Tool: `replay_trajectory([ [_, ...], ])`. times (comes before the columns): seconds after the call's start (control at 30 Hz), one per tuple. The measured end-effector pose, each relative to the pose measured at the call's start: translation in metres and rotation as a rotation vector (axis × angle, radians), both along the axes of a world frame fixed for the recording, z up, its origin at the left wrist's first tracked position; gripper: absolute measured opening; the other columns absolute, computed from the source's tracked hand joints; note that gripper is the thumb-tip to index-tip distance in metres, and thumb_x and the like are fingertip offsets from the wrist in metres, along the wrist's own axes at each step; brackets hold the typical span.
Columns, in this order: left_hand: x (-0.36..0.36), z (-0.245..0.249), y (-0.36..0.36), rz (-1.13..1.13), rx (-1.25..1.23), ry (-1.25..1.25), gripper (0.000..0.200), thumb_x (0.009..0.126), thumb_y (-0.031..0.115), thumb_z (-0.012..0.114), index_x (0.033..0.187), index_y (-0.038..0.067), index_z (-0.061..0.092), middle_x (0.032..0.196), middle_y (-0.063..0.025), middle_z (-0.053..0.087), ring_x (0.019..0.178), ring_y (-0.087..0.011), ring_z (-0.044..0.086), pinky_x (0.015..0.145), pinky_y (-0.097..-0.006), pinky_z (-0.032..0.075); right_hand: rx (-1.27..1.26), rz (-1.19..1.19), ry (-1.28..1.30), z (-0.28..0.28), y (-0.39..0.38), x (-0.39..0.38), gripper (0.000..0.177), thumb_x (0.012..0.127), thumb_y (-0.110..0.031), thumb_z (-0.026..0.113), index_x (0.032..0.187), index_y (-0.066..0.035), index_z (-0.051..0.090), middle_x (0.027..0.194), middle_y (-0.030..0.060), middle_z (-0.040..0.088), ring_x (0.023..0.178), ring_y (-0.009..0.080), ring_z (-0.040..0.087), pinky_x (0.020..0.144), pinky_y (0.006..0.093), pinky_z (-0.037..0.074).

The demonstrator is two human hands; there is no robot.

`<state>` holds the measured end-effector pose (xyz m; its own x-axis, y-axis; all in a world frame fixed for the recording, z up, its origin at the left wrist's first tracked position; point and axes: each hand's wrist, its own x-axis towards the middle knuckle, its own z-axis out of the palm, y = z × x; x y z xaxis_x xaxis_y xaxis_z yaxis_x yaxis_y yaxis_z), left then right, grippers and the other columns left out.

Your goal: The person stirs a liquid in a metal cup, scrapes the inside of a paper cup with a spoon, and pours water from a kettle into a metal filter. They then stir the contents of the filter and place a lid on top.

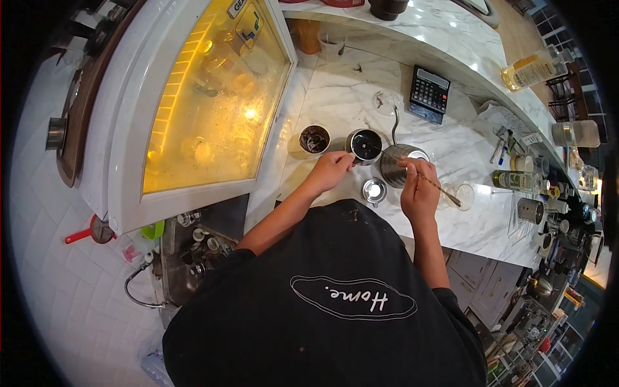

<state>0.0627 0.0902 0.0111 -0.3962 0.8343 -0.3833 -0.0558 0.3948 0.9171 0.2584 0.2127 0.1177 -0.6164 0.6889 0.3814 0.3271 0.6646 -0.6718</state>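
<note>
My left hand (332, 171) is closed, its fingers pinched at the near left edge of a cup (365, 147) of dark liquid. In my right hand (420, 191) is a long bar spoon (447, 194) with a twisted stem. One end of the spoon reaches over the cup; whether its tip is in the liquid is hard to make out. A steel gooseneck kettle (394, 169) stands just right of the cup, partly behind my right hand. Left of the cup sits a container (314, 139) of dark, clumped material. A small metal filter (374, 191) lies nearer to me.
A glass-door fridge (219, 97) borders the counter on the left. Toward the back right lies a calculator (429, 91). A clear glass (464, 195) stands right of my right hand, with bottles and jars farther right. A sink (187, 258) is at lower left.
</note>
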Motion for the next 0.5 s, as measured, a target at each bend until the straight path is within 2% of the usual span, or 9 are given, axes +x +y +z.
replay_trajectory([
  [0.03,-0.0023,0.0039,0.0024,-0.015,-0.011,-0.015,0.037,0.102,0.024,0.053,0.073,0.002,0.057,0.080,-0.0059,0.065,0.091,-0.0151,0.066,0.081,-0.0302,0.048,0.002,0.013,-0.004,-0.0002,0.0008,-0.0005,0.016,0.102,-0.009,0.055,0.099,-0.003,0.069,0.094,0.0120,0.072,0.091,0.0335,0.064,0.082,0.0429,0.049],
  [0.13,-0.0024,0.0001,0.0027,-0.012,0.025,-0.050,0.037,0.102,0.024,0.053,0.072,0.002,0.056,0.079,-0.0053,0.064,0.094,-0.0151,0.067,0.083,-0.0300,0.048,-0.002,0.034,-0.017,-0.0033,-0.0031,-0.0004,0.018,0.104,-0.007,0.052,0.100,-0.003,0.069,0.098,0.0103,0.074,0.093,0.0311,0.065,0.083,0.0400,0.051],
  [0.33,-0.0019,0.0024,0.0017,-0.016,0.031,-0.016,0.037,0.102,0.024,0.052,0.073,0.002,0.056,0.081,-0.0068,0.066,0.093,-0.0161,0.067,0.084,-0.0307,0.049,0.019,0.024,-0.018,-0.0031,-0.0007,-0.0033,0.017,0.103,-0.007,0.053,0.099,-0.002,0.070,0.096,0.0105,0.074,0.088,0.0321,0.064,0.082,0.0404,0.050],
  [0.43,-0.0024,0.0001,0.0009,0.001,0.015,-0.005,0.040,0.100,0.031,0.056,0.076,-0.001,0.061,0.080,-0.0056,0.068,0.075,-0.0133,0.058,0.071,-0.0294,0.046,0.045,0.032,0.013,-0.0027,0.0010,-0.0025,0.017,0.103,-0.007,0.055,0.098,-0.002,0.070,0.094,0.0103,0.074,0.084,0.0321,0.064,0.083,0.0407,0.050],
  [0.5,-0.0035,-0.0030,0.0033,0.010,0.058,-0.007,0.040,0.100,0.031,0.056,0.076,0.000,0.061,0.080,-0.0055,0.068,0.076,-0.0129,0.058,0.071,-0.0293,0.046,0.065,0.065,0.039,-0.0034,-0.0017,-0.0051,0.016,0.102,-0.007,0.056,0.098,-0.002,0.071,0.092,0.0101,0.073,0.083,0.0320,0.064,0.084,0.0409,0.050],
])
